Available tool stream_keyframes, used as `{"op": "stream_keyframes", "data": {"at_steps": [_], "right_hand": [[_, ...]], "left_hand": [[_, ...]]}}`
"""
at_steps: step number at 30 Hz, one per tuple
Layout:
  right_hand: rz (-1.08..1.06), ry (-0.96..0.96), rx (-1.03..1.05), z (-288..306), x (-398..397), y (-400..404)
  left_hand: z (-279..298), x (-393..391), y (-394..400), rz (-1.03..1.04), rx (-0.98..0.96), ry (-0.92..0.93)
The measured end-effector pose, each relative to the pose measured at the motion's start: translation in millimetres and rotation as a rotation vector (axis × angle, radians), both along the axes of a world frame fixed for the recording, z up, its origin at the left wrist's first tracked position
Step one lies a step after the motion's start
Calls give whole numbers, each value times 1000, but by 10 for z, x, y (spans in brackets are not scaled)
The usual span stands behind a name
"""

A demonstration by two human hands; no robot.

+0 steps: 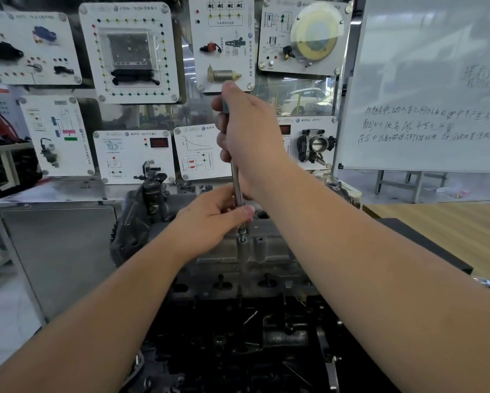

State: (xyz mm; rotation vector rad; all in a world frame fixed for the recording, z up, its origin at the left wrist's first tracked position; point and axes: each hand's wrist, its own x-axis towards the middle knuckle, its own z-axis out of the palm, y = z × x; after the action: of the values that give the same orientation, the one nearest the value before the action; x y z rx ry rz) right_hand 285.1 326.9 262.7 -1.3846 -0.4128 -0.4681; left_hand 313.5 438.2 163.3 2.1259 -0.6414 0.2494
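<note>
Inspection note, viewed remotely. My right hand (246, 131) is wrapped fully round the handle of the long driver (236, 180), fingers closed tight, thumb capping the handle's end. My left hand (212, 219) pinches the bare steel shaft low down between thumb and fingers, steadying it.

The driver stands nearly upright. Its tip is engaged on a bolt (242, 236) set in a raised boss on the top face of the engine casting (277, 259).

Finding: the bolt head stands proud of its boss, with some shank showing beneath. I judge it only partly run, neither seated nor free. I cannot tell from this view whether it is being tightened or backed out.

The neighbouring boss (260, 242), just to the right, appears to carry no fastener.

Outstanding, in my judgement: complete the turns on this bolt, then check the adjacent position. The training panels (130, 52) and whiteboard (431, 80) behind the bench are not involved.
</note>
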Motion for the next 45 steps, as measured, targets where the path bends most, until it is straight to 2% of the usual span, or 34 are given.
{"op": "stream_keyframes", "data": {"at_steps": [5, 10, 16, 20, 23, 27, 31, 38, 41, 45], "right_hand": [[-84, -65, 51, -56, 34, 32], [-98, -167, 17, -105, 34, -35], [-56, -97, -4, -58, 14, -3], [-8, -48, 85, -63, 34, 2], [48, -102, 99, -95, 32, -36], [-4, -176, 35, -119, 13, -40], [-12, -82, 16, -71, 5, -20], [138, 44, 121, -54, 36, -55], [148, -31, 86, -94, 43, -80], [-24, -172, 40, -139, 33, -53]], "left_hand": [[16, -29, 30, -65, 18, 16], [-5, -2, -5, -18, 51, -26], [-23, 30, 6, -36, 18, -11], [10, -4, 37, -93, 31, 14], [12, -11, 19, -66, 45, 2], [-1, -12, -29, -26, -25, 1], [-23, 2, -46, 61, -16, -50], [4, -10, 44, -77, 25, -5], [1, -17, 20, -55, 10, -13], [-2, -15, -1, -51, -7, -9]]}}
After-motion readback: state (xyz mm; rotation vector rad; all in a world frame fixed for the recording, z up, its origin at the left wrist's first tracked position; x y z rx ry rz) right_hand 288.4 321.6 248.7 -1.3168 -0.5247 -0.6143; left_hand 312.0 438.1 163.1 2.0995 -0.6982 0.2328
